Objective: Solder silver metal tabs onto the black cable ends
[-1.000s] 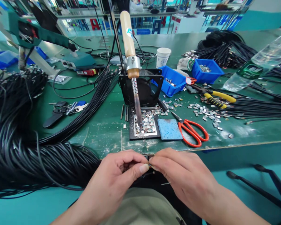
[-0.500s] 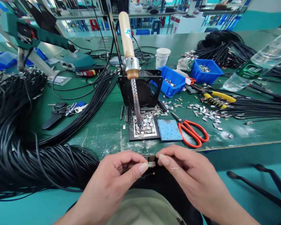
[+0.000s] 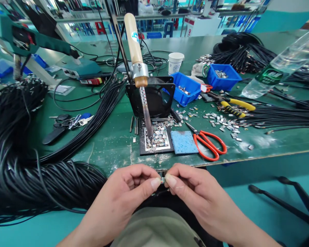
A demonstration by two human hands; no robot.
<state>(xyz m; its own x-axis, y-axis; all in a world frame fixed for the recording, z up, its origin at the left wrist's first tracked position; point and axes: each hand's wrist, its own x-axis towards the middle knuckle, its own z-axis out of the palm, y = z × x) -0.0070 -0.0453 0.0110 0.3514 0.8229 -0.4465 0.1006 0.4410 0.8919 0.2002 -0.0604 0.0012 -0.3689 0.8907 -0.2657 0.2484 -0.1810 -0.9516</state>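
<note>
Just below the near table edge, my left hand (image 3: 128,192) and my right hand (image 3: 193,195) meet fingertip to fingertip. Both pinch a small metal clip (image 3: 162,179) on the end of a thin black cable that runs down between them. My fingers are curled and pressed together on both sides. Straight ahead on the green table (image 3: 113,144) a soldering iron (image 3: 139,73) with a wooden handle leans in its black stand, its tip over a tray of metal clips (image 3: 158,137).
A big bundle of black cables (image 3: 28,171) fills the left. A blue sponge (image 3: 183,142), red scissors (image 3: 208,144), yellow pliers (image 3: 235,104), scattered clips, two blue bins (image 3: 186,89) and a paper cup (image 3: 175,62) lie right of the stand. A water bottle (image 3: 283,65) lies at the far right.
My right fingers drew a little apart from the left, showing the clip, and have closed back onto it. The view has shifted slightly.
</note>
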